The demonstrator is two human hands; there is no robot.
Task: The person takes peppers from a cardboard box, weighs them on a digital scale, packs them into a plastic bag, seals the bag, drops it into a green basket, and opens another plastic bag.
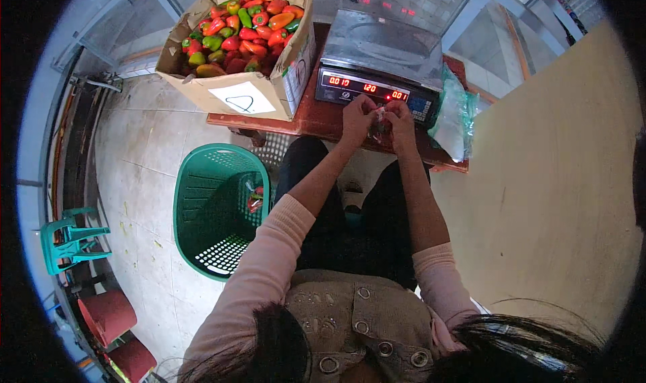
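My left hand and my right hand are close together in front of the digital scale. The fingers of both are pinched on the gathered top of a small clear plastic bag. The bag hangs down between my hands over the table's front edge; something reddish and dark shows in it, too small to make out. Nothing lies on the scale's metal plate, and red digits glow on its display. Left of the scale, a cardboard box is heaped with red, orange and green peppers.
A stack of clear plastic bags hangs over the right end of the brown table. On the floor at left stands a green basket with a bag of peppers inside. A beige panel fills the right side. Stools stand far left.
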